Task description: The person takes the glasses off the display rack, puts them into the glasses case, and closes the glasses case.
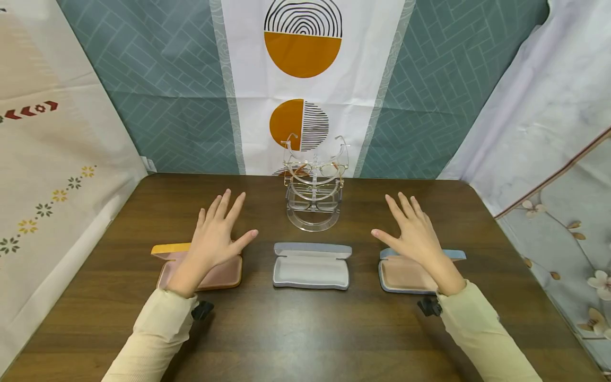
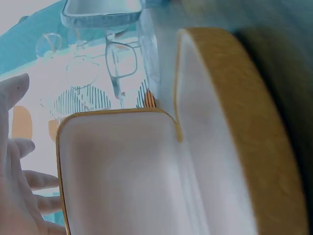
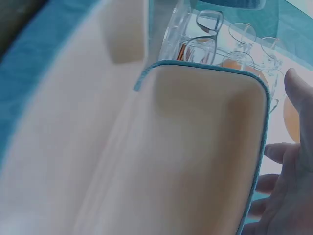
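Three open glasses cases lie in a row on the dark wooden table: a yellow-edged pink one at left, a grey one in the middle, a blue-edged tan one at right. My left hand hovers flat over the yellow case, fingers spread and holding nothing. My right hand hovers the same way over the blue case, empty. Behind the grey case stands a clear acrylic stand carrying several pairs of glasses, also visible in the right wrist view as glasses.
Patterned cloth walls close in the table on the left, back and right. A white banner with orange half-circles hangs behind the stand. Bare tabletop lies between the cases and the near edge.
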`<state>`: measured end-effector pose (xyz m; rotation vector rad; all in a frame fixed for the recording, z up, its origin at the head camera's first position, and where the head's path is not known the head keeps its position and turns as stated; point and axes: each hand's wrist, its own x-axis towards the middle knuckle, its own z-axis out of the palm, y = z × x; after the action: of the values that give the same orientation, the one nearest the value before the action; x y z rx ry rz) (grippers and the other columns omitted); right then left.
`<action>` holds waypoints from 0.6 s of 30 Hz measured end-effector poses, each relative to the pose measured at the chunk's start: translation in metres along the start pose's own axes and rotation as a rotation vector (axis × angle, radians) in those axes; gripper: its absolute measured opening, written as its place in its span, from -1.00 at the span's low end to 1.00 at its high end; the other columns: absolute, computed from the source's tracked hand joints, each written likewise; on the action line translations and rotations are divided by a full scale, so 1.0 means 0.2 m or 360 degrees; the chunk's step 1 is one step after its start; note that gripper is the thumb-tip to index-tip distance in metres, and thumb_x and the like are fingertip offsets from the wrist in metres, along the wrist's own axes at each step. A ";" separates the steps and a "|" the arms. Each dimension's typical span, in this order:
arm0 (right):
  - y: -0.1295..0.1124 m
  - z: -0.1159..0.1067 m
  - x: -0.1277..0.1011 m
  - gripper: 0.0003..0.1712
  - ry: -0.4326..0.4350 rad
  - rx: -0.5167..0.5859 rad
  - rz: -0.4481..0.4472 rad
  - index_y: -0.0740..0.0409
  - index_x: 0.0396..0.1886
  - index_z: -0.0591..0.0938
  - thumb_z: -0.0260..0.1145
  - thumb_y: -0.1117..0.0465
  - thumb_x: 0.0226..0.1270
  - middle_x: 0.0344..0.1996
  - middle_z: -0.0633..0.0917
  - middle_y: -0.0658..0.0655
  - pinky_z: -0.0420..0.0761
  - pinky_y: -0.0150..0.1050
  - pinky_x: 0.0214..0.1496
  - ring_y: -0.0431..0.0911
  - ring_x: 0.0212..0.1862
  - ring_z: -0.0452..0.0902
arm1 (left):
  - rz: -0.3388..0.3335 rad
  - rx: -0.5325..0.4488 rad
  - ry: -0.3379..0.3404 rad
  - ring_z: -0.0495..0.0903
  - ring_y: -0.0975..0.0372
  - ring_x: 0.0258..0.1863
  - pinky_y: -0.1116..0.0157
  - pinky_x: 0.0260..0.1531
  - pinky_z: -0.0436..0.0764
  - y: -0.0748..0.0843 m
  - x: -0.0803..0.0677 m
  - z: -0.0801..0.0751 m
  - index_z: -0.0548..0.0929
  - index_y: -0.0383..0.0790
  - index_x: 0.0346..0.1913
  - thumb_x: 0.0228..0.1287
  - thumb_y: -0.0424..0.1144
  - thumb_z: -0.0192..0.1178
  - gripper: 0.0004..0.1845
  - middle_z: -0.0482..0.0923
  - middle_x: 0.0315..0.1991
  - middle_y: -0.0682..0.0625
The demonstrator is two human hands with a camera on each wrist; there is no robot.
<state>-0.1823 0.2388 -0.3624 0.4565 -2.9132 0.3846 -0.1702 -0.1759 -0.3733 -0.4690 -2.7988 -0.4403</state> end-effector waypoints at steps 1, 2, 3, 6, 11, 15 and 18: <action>0.00 0.00 0.01 0.01 0.0005 0.0013 -0.0003 -0.02 0.45 -0.06 0.09 -0.35 0.15 0.37 0.01 0.32 0.01 0.40 0.12 0.31 0.35 -0.21 | 0.0001 -0.0017 0.0003 -0.11 -0.12 0.35 -0.28 0.14 -0.08 0.00 0.01 0.00 -0.12 0.06 0.44 0.18 0.30 -0.05 -0.14 -0.15 0.41 -0.22; -0.01 -0.01 0.02 0.00 0.0010 0.0027 -0.0004 -0.01 0.44 -0.05 0.09 -0.35 0.15 0.37 0.01 0.32 0.02 0.39 0.12 0.31 0.35 -0.20 | 0.0001 -0.0029 0.0001 -0.11 -0.12 0.35 -0.27 0.14 -0.08 0.01 0.02 -0.01 -0.12 0.05 0.44 0.18 0.29 -0.05 -0.14 -0.16 0.41 -0.22; -0.01 -0.01 0.02 0.00 0.0014 0.0037 -0.0005 0.00 0.44 -0.04 0.10 -0.34 0.16 0.37 0.02 0.33 0.03 0.38 0.13 0.31 0.35 -0.19 | 0.0000 -0.0040 0.0001 -0.11 -0.11 0.35 -0.27 0.15 -0.07 0.01 0.03 -0.01 -0.13 0.05 0.44 0.18 0.29 -0.04 -0.13 -0.16 0.41 -0.22; -0.02 -0.02 0.04 0.00 0.0020 0.0052 -0.0001 0.03 0.44 -0.02 0.10 -0.34 0.16 0.36 0.03 0.33 0.03 0.36 0.15 0.31 0.35 -0.18 | 0.0007 -0.0074 0.0005 -0.09 -0.12 0.35 -0.26 0.15 -0.06 0.02 0.05 -0.01 -0.12 0.02 0.44 0.18 0.28 -0.03 -0.13 -0.15 0.40 -0.22; -0.04 -0.05 0.08 0.00 0.0021 0.0047 -0.0004 0.05 0.44 -0.01 0.10 -0.34 0.16 0.36 0.04 0.34 0.04 0.36 0.15 0.32 0.34 -0.15 | 0.0018 -0.0116 0.0042 -0.05 -0.13 0.33 -0.25 0.15 -0.02 0.04 0.08 -0.01 -0.10 0.02 0.44 0.17 0.31 -0.05 -0.12 -0.10 0.39 -0.22; -0.05 -0.07 0.10 0.00 0.0004 0.0059 0.0002 0.03 0.44 -0.03 0.08 -0.35 0.16 0.36 0.04 0.34 0.02 0.34 0.17 0.31 0.34 -0.15 | 0.0029 -0.0162 0.0059 -0.04 -0.14 0.33 -0.25 0.14 -0.01 0.05 0.11 -0.02 -0.12 0.04 0.44 0.18 0.31 -0.07 -0.13 -0.09 0.39 -0.22; -0.07 -0.08 0.12 0.00 -0.0007 0.0072 0.0006 0.04 0.44 -0.03 0.07 -0.36 0.16 0.36 0.04 0.34 0.00 0.31 0.20 0.30 0.34 -0.15 | 0.0043 -0.0191 0.0065 -0.01 -0.17 0.31 -0.24 0.14 0.01 0.05 0.13 -0.03 -0.12 0.01 0.44 0.19 0.26 -0.02 -0.13 -0.09 0.39 -0.23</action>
<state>-0.1984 0.2236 -0.3389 0.4593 -2.9155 0.4515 -0.1885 -0.1624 -0.3579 -0.5164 -2.7343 -0.6075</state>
